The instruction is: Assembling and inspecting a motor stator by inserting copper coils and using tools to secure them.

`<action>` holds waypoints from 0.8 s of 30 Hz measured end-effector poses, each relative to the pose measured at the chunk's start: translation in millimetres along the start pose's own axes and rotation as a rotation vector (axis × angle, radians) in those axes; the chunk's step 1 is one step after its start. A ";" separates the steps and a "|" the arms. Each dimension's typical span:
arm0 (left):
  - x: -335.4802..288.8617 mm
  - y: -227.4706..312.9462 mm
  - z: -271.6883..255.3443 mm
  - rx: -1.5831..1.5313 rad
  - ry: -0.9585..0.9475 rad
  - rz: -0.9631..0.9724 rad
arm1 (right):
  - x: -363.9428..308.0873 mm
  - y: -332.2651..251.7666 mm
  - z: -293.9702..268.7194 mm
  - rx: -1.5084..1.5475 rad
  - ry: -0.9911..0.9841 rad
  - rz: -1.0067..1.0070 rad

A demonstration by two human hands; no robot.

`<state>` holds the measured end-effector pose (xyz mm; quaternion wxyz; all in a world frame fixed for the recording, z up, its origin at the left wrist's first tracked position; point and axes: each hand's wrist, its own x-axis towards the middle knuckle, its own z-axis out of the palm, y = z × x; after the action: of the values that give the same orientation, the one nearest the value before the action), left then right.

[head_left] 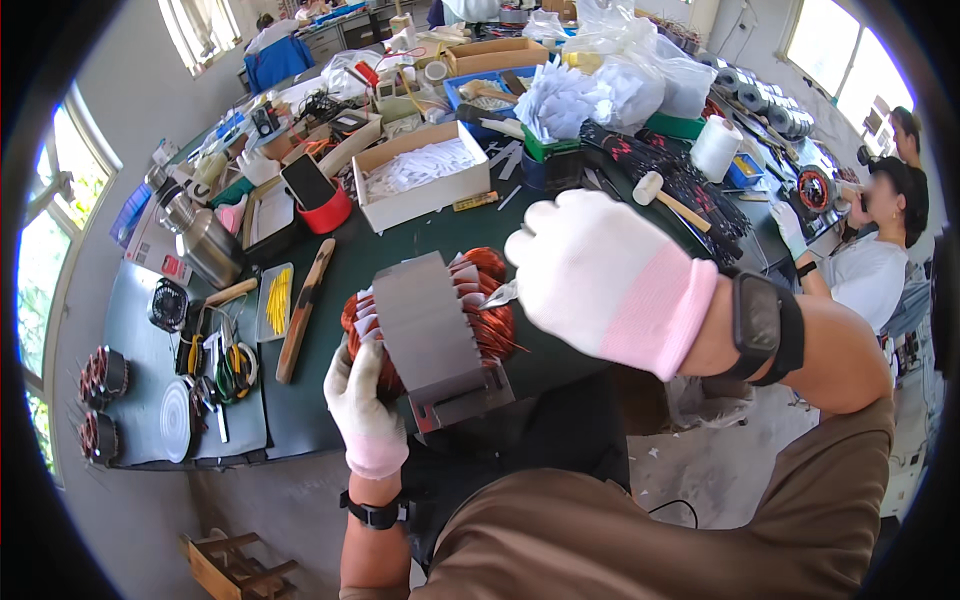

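Note:
A motor stator (428, 325) lies on its side at the table's near edge, its grey laminated core showing. Red-brown copper windings (490, 322) bulge from both ends, with white paper slot liners (466, 283) poking out between core and wire. My left hand (362, 405), in a white and pink glove, grips the stator's left end, thumb against the coil. My right hand (600, 270), gloved alike, is closed around a pointed metal tool (503, 294). Its tip touches or nearly touches the right-hand windings; the fist hides the rest, so its exact kind cannot be told.
Left of the stator lie a wooden stick (305, 310), a tray of yellow strips (278, 302) and scissors (236, 370). Behind it stand a box of white paper pieces (420, 175) and a red tape roll (326, 208). A mallet (670, 200) lies beyond my right hand. Co-workers sit at right.

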<state>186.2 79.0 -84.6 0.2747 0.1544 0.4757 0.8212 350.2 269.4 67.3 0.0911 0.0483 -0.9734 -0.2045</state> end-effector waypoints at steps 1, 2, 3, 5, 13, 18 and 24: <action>1.5 2.2 -0.6 0.021 0.003 -0.012 | -1.2 -3.2 4.0 -0.024 0.044 0.012; 2.6 3.7 -0.5 0.040 0.008 -0.023 | -1.2 -4.4 6.2 -0.014 0.086 0.019; 1.7 4.6 2.3 0.046 0.004 -0.021 | 0.7 -6.2 7.3 -0.018 0.097 0.014; 0.6 6.0 7.0 0.078 0.028 -0.039 | 6.0 -8.6 11.9 -0.014 0.114 -0.002; 3.9 2.1 -0.9 0.092 0.021 -0.004 | 17.6 -14.8 11.6 -0.041 0.051 -0.083; 7.2 4.1 -1.7 0.077 0.020 -0.017 | 26.1 4.1 1.8 0.067 -0.071 -0.115; 11.0 10.9 -6.1 0.039 -0.051 -0.080 | 23.6 23.2 13.0 0.065 0.002 -0.133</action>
<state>170.9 77.0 -78.2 0.3162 0.1614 0.4903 0.7960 323.2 292.5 68.7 0.0769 0.1160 -0.9741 -0.1784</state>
